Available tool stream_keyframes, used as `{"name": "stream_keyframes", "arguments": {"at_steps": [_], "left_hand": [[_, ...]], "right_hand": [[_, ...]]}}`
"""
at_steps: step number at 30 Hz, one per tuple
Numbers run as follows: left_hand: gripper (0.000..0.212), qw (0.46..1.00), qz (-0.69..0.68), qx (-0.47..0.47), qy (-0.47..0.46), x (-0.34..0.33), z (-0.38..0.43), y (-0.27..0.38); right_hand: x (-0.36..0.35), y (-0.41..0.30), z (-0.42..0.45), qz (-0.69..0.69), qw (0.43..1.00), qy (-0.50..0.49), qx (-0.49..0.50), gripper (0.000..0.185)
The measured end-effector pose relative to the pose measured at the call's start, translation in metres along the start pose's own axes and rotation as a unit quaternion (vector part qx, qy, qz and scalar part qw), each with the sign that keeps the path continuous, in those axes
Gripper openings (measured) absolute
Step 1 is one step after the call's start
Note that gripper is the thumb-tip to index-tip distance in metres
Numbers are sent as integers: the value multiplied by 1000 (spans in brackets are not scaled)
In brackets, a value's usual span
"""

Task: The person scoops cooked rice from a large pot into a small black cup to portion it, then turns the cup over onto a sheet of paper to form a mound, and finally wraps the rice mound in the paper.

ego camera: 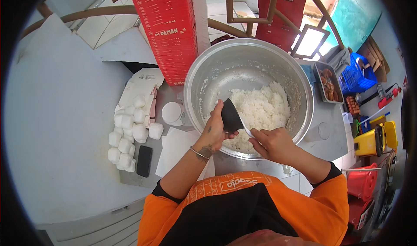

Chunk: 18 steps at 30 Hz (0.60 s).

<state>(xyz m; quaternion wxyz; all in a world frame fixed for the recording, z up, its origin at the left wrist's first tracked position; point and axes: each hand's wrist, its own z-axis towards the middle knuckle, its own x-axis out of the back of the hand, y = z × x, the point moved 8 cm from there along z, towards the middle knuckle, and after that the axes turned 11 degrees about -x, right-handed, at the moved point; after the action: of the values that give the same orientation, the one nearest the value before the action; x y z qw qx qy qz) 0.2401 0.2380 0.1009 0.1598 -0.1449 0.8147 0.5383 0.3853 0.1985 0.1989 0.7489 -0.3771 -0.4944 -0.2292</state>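
Before me stands a large metal pot [208, 70] with a heap of cooked white rice [264, 112] on its near and right side. My left hand [213, 125] holds a small black bowl [231, 117] tilted on its side above the rice, its mouth turned toward the right. The handle of a white spoon or rice paddle [246, 129] is gripped in my right hand [273, 145]. Its front end reaches the bowl's mouth and is hidden there. What the bowl contains cannot be seen.
White paper-wrapped bundles [125, 145] are piled at the left beside a black phone [144, 161]. Paper sheets [176, 148] lie left of the pot. Behind rises a tall stack of red boxes [169, 34]. A metal tray of cooked meat [328, 83] sits at the right.
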Motion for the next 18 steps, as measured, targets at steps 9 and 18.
{"name": "stream_keyframes", "arguments": {"at_steps": [9,18], "left_hand": [[67,991,-72,-107,26,28,-35,31],[69,958,-255,-108,70,40,-44,35]], "right_hand": [[31,71,38,-52,986,-74,-137,14],[15,90,95,130,958,-168,-193,39]]}}
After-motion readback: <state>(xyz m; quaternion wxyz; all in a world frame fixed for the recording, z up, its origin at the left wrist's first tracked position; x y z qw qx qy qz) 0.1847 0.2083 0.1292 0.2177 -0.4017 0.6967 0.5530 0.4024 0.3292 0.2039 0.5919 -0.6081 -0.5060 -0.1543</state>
